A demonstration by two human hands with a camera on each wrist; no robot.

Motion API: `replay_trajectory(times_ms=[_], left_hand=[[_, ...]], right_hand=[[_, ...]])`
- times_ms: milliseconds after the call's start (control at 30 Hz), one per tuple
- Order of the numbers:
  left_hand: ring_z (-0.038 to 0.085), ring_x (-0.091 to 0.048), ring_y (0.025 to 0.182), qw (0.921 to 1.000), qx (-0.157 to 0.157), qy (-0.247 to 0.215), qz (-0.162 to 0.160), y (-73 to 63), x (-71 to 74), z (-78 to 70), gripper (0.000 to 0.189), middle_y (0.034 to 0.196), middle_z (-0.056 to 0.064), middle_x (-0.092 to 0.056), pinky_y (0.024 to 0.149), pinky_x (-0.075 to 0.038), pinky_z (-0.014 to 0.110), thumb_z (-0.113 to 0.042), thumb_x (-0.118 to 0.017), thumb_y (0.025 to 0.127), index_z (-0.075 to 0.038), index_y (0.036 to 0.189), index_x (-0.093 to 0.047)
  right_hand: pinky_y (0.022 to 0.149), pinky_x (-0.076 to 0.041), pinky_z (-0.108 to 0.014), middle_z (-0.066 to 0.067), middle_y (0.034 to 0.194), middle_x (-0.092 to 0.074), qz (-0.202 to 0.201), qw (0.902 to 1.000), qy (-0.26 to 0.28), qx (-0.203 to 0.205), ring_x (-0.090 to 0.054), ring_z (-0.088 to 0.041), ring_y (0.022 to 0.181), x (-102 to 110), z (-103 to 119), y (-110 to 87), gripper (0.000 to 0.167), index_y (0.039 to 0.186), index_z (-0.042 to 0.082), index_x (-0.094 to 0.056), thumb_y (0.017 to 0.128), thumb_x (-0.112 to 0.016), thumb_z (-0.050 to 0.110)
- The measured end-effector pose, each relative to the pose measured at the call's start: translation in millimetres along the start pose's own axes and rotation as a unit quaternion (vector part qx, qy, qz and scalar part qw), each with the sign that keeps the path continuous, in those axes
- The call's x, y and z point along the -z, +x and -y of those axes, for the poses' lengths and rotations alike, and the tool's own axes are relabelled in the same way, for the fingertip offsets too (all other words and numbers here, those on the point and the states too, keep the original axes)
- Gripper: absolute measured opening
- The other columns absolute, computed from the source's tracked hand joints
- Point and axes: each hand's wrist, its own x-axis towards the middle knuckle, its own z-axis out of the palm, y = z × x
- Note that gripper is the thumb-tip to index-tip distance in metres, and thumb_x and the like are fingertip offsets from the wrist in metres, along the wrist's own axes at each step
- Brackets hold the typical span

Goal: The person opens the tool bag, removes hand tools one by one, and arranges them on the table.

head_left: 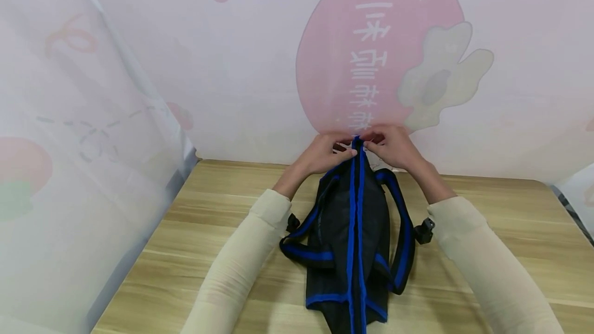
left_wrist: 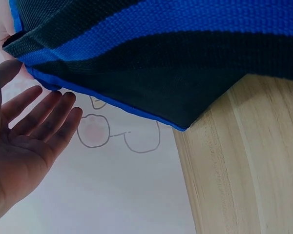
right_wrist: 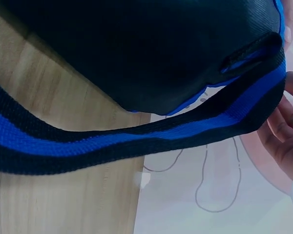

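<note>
A black bag (head_left: 333,205) with blue trim stands on the table. Its zipper (head_left: 357,220) runs lengthwise between two blue bands. At the far end of this seam, my left hand (head_left: 328,153) pinches the left edge, thumb nearer and fingers beyond. My right hand (head_left: 393,146) pinches the same end from the right, its fingertips close to the left ones. The left wrist view shows the left thumb (left_wrist: 7,73) at the bag's blue edge, other fingers spread below. In the right wrist view a black-and-blue strap (right_wrist: 161,134) partly hides the right fingers.
Straps loop out on both sides of the bag, the right one (head_left: 406,244) lying beside my right forearm. The wooden table (head_left: 204,231) ends just behind the bag at a pale printed backdrop (head_left: 250,66). Another printed sheet (head_left: 55,251) hangs on the left.
</note>
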Motion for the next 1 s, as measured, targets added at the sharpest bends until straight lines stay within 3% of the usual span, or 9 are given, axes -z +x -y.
replay_trajectory(times_ms=[500,700,1000], left_hand=[[0.031,-0.072,0.124,1.0000,-0.002,0.007,0.003,-0.6,-0.8,-3.0,0.043,0.145,0.017,-0.068,0.107,-0.060,0.038,-0.025,-0.067,0.106,-0.002,0.143,-0.068],[0.030,-0.072,0.125,0.9999,-0.011,0.006,-0.003,0.8,-2.3,-4.3,0.042,0.143,0.019,-0.069,0.104,-0.061,0.036,-0.021,-0.068,0.105,0.000,0.142,-0.068],[0.028,-0.071,0.127,1.0000,-0.004,0.000,0.002,4.4,-1.5,-6.1,0.043,0.143,0.018,-0.070,0.104,-0.061,0.037,-0.021,-0.067,0.105,-0.001,0.143,-0.068]], right_hand=[[0.093,-0.061,-0.056,-0.023,0.117,-0.076,0.019,0.9993,-0.033,0.000,-0.073,-0.038,0.101,6.3,7.3,5.0,0.022,0.120,-0.001,-0.078,0.103,-0.068,0.005],[0.091,-0.060,-0.056,-0.024,0.116,-0.076,0.035,0.9985,-0.036,-0.024,-0.072,-0.039,0.102,9.3,11.0,5.4,0.024,0.122,-0.002,-0.078,0.101,-0.066,0.005],[0.071,-0.050,-0.032,-0.021,0.110,-0.078,0.069,0.9936,-0.051,-0.073,-0.066,-0.028,0.083,14.1,19.7,6.4,0.026,0.118,-0.001,-0.080,0.101,-0.063,0.010]])
